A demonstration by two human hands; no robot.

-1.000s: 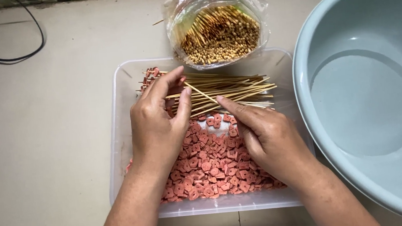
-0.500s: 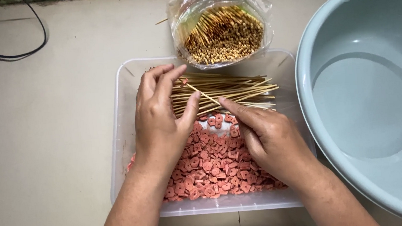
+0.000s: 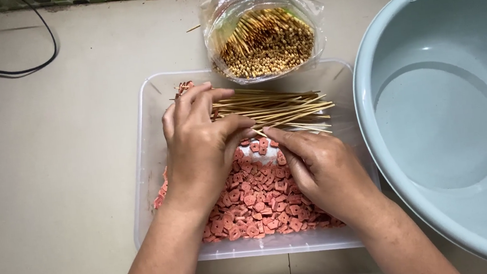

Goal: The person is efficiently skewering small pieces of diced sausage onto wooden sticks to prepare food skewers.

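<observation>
A clear plastic tub (image 3: 147,163) holds a heap of small pink sausage slices (image 3: 258,203) and a row of thin bamboo skewers (image 3: 279,107) laid across its far half. My left hand (image 3: 200,141) is curled over the left ends of the skewers, thumb and fingers pinched together on one skewer. My right hand (image 3: 317,169) rests over the slices, its fingertips pinching the same skewer just right of my left thumb. What lies under both palms is hidden.
A clear bag of upright bamboo skewers (image 3: 264,32) stands behind the tub. A large pale blue basin (image 3: 447,113) fills the right side. A black cable (image 3: 20,62) loops across the beige tiled counter at the far left.
My left hand has slid slightly down and closed its thumb toward the right hand's fingertips; the skewer between the hands has moved down toward the slices. The view has drifted a little.
</observation>
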